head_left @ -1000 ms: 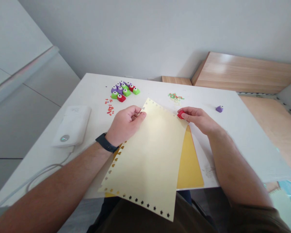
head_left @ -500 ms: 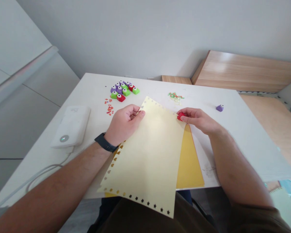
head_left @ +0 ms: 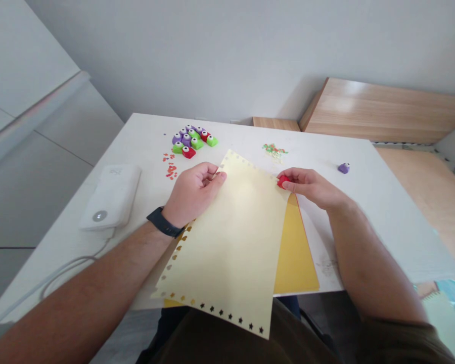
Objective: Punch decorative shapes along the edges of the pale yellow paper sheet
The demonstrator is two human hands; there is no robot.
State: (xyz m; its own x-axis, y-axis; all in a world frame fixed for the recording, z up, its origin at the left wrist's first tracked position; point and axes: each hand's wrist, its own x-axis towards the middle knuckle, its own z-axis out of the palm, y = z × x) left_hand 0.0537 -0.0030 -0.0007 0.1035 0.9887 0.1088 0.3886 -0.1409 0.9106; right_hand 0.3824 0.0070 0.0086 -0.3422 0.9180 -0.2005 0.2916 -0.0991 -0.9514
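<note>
I have the left hand [head_left: 195, 194] pinching the far left edge of the cream paper sheet [head_left: 227, 237] between thumb and fingers, while the right hand [head_left: 307, 187] grips a red craft punch [head_left: 283, 182] at that sheet's far right corner. I see star-shaped holes along its near edge. Yellow paper [head_left: 298, 253] shows beneath its right side. Beyond the sheet to the left sit the clustered eye-topped punches [head_left: 193, 139]; well to its right, a purple punch [head_left: 344, 168].
</note>
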